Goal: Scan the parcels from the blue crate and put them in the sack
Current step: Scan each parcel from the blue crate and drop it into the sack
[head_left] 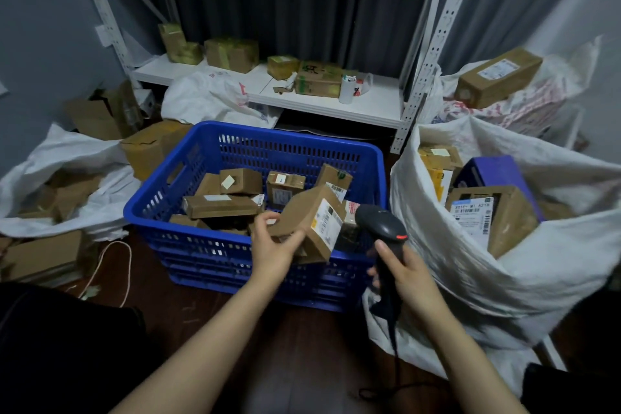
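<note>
The left hand (274,249) grips a parcel (309,218) over the blue crate (208,245); the right hand (408,274) grips the scanner (381,222) beside it, with the open sack (470,272) just rightward.

Dim, cool, flat light; the floor (302,339) and lower corners fall near black, the white sack (470,265) brightest. Wide-angle bending bows the shelf post (433,54). The parcel (312,222) in the left hand (275,245) is softly blurred. A red light glows on the scanner (379,222).
</note>
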